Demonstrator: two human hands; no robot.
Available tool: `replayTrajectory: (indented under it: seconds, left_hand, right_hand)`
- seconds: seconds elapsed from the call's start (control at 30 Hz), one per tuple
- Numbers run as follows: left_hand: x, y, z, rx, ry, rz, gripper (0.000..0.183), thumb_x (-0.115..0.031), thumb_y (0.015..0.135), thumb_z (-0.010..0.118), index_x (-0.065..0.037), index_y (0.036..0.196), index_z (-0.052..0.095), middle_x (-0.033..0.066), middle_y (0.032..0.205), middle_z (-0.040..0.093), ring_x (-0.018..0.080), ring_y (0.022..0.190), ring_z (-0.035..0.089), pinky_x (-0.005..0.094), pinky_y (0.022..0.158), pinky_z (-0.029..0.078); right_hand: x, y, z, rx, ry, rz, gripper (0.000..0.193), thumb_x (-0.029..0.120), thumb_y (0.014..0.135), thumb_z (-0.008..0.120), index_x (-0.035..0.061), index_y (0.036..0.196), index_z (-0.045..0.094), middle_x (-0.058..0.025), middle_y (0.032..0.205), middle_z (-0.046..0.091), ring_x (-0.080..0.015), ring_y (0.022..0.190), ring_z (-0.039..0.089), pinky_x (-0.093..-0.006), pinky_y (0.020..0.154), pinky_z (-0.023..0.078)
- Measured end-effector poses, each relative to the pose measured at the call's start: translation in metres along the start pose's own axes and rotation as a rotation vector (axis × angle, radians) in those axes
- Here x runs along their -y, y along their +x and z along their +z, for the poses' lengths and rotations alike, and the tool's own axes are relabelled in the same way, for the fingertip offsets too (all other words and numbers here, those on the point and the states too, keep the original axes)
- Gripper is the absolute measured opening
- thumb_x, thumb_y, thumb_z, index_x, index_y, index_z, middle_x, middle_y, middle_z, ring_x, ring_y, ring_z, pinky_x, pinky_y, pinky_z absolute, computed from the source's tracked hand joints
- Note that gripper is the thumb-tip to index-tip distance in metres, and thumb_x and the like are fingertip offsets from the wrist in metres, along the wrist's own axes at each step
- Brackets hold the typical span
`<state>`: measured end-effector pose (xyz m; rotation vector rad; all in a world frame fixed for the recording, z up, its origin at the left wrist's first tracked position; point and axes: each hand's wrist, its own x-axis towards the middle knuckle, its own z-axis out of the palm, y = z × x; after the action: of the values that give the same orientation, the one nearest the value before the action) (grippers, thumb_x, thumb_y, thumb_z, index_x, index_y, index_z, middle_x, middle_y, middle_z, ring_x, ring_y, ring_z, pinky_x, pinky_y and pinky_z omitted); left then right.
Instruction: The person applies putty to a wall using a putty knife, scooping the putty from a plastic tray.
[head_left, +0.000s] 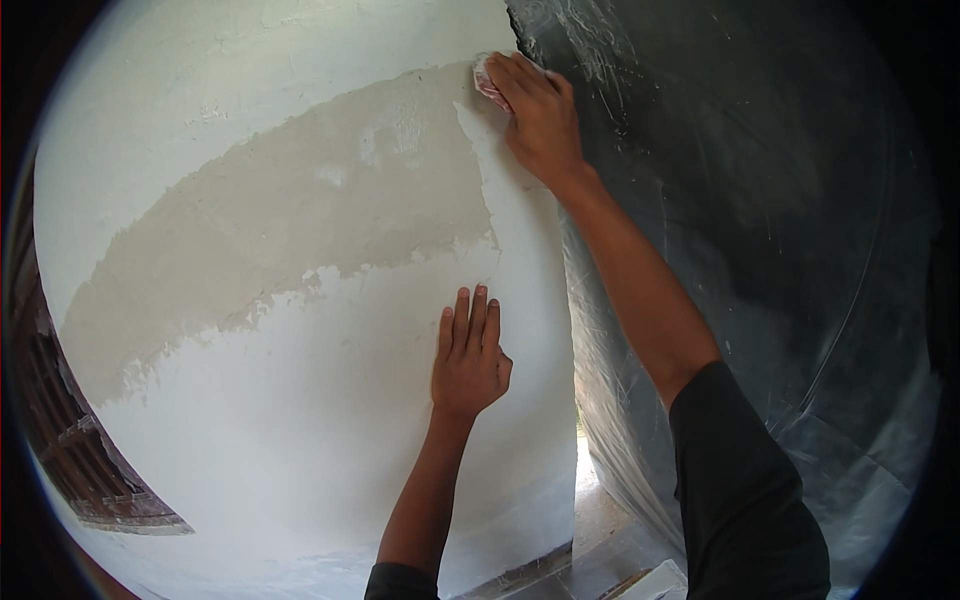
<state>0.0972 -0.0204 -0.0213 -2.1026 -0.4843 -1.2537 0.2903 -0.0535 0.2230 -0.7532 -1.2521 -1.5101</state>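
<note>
A white wall (pixel 300 450) fills most of the view, with a broad grey-beige bare patch (pixel 290 200) running across it, ragged along its lower edge. High up by the wall's right edge, my right hand (pixel 543 118) is closed around a crumpled white and reddish cloth or paper wad (pixel 490 85) and presses it to the wall beside the patch. My left hand (pixel 470 365) lies flat on the white surface below the patch, fingers stretched upward and holding nothing.
Dark plastic sheeting (pixel 780 200), smeared with white in places, hangs along the right. Brown wooden slats (pixel 85 430) show at the far left. Through a gap past the wall's lower right edge, bright ground (pixel 595 510) is visible.
</note>
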Motion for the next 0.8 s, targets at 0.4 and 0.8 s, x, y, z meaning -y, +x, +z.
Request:
replayTrajectory:
  seconds: [0.4, 0.8]
  left_hand:
    - [-0.001, -0.001, 0.001, -0.025, 0.001, 0.0, 0.058, -0.014, 0.083, 0.052, 0.004, 0.138, 0.054, 0.0221, 0.155, 0.046, 0.0383, 0.15, 0.034, 0.0555, 0.122, 0.025]
    - [-0.001, -0.001, 0.002, -0.03, 0.015, 0.002, 0.058, -0.015, 0.084, 0.052, 0.003, 0.139, 0.054, 0.0218, 0.155, 0.046, 0.0378, 0.15, 0.034, 0.0553, 0.122, 0.024]
  right_hand:
    - [-0.021, -0.001, 0.001, 0.029, -0.012, 0.012, 0.054, -0.008, 0.081, 0.059, 0.007, 0.133, 0.06, -0.0089, 0.141, 0.061, -0.0295, 0.134, 0.054, -0.0492, 0.109, 0.036]
    - [-0.016, 0.005, 0.0, -0.048, 0.007, 0.037, 0.042, -0.001, 0.088, 0.059, 0.0038, 0.13, 0.059, -0.0127, 0.138, 0.061, -0.0326, 0.131, 0.055, -0.0489, 0.106, 0.04]
